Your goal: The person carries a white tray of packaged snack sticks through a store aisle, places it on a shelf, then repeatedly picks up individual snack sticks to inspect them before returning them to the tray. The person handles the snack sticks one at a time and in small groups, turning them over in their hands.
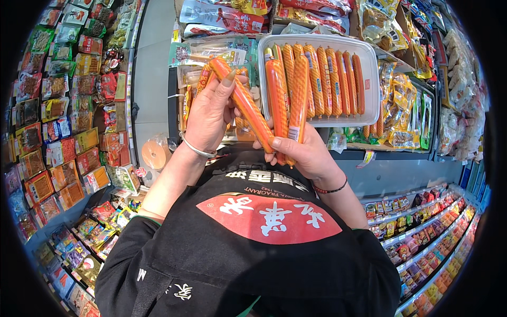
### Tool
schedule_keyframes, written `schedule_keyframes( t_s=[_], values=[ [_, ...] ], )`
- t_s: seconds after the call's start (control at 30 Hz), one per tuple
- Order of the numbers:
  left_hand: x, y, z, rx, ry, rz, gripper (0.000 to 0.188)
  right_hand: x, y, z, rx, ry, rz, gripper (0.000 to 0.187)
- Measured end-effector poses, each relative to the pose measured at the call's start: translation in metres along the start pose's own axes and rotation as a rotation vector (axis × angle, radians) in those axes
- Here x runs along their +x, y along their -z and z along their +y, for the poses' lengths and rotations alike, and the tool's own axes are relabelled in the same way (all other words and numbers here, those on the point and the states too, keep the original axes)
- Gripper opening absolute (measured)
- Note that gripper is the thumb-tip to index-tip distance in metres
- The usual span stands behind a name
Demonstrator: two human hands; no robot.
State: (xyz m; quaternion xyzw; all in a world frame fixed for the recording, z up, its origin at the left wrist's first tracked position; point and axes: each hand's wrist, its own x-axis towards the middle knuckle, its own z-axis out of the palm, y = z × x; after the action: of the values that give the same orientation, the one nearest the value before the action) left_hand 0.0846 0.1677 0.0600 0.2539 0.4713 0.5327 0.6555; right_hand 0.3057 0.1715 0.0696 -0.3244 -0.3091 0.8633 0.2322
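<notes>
My left hand (pixel 209 112) is closed around an orange-red wrapped sausage (pixel 247 103), thumb lying along its upper part. That sausage slants down to the right, and its lower end meets the fingers of my right hand (pixel 306 153). My right hand grips the lower ends of two more wrapped sausages, a redder one (pixel 277 90) and a golden crosshatched one (pixel 299 98), both pointing up and away from me. They overlap the front of a clear plastic tub (pixel 372 79), where a row of similar sausages (pixel 331 79) lies side by side. My left fingers are partly hidden.
Packaged snacks (pixel 227 18) fill boxes behind the tub, and yellow packets (pixel 398 105) lie to its right. Shelves of bagged goods (pixel 68 105) line the left side. More stocked shelves (pixel 422 238) stand at lower right. A round tan object (pixel 155 153) sits beside my left forearm.
</notes>
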Motion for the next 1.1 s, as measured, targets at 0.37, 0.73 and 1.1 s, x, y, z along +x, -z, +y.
schedule_keyframes(
  t_s=[0.37,0.73,1.1],
  values=[
    [-0.003,0.002,-0.002,0.004,-0.025,-0.017,0.044,0.0,-0.001,0.007,-0.05,0.03,-0.008,0.042],
    [-0.003,-0.012,-0.004,-0.353,-0.008,-0.022,0.028,0.002,-0.006,0.01,-0.095,0.038,0.092,0.035],
    [-0.004,-0.01,0.001,0.038,0.054,0.018,0.027,0.003,-0.003,0.007,-0.126,-0.026,0.014,0.036]
  ],
)
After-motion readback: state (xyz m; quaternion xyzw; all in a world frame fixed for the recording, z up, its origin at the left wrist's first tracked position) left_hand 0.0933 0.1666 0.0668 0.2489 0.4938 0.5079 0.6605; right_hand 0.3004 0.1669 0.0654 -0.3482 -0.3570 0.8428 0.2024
